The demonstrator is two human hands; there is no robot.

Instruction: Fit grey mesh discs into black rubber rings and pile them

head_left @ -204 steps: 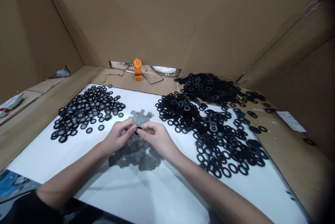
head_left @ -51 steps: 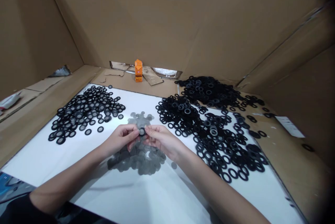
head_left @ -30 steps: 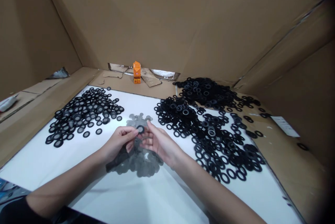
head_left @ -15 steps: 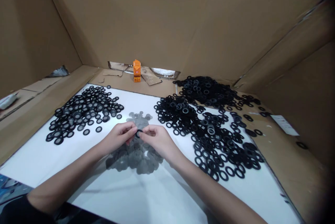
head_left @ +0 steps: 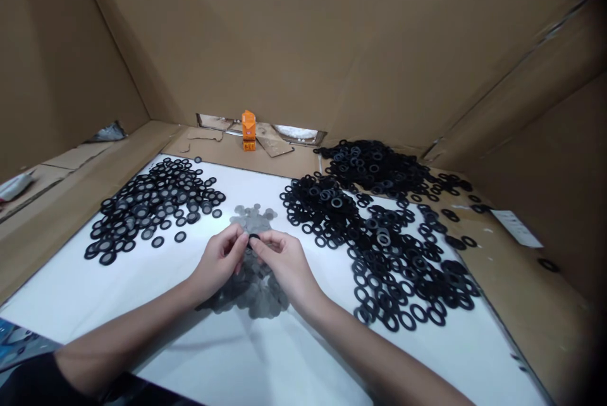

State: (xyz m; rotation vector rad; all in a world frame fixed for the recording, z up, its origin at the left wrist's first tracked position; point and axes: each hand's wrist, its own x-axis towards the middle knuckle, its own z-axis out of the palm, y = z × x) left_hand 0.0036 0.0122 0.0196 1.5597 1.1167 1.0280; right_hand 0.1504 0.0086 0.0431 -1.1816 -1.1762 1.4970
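Observation:
Between my two hands a small black ring (head_left: 253, 239) is pinched, tilted, above a heap of thin grey discs (head_left: 258, 295) on the white board (head_left: 199, 355). My left hand (head_left: 222, 259) grips its left side with thumb and fingertips. On the right side, my right hand (head_left: 283, 262) holds it the same way. Whether a disc sits in this ring is hidden by the fingers. Black rings with grey centres (head_left: 152, 200) lie spread at the left. Open black rings (head_left: 393, 267) are piled at the right.
Another pile of black rings (head_left: 374, 166) lies on cardboard behind the board's right side. A small orange box (head_left: 249, 131) stands at the back. Tall cardboard walls (head_left: 284, 33) enclose the area. A white label (head_left: 516, 227) lies at the right, and a white object (head_left: 15, 187) at the far left.
The ring between my fingers has tilted and shows less of its face. Both hands have turned slightly, with my left fingers curled closer around it.

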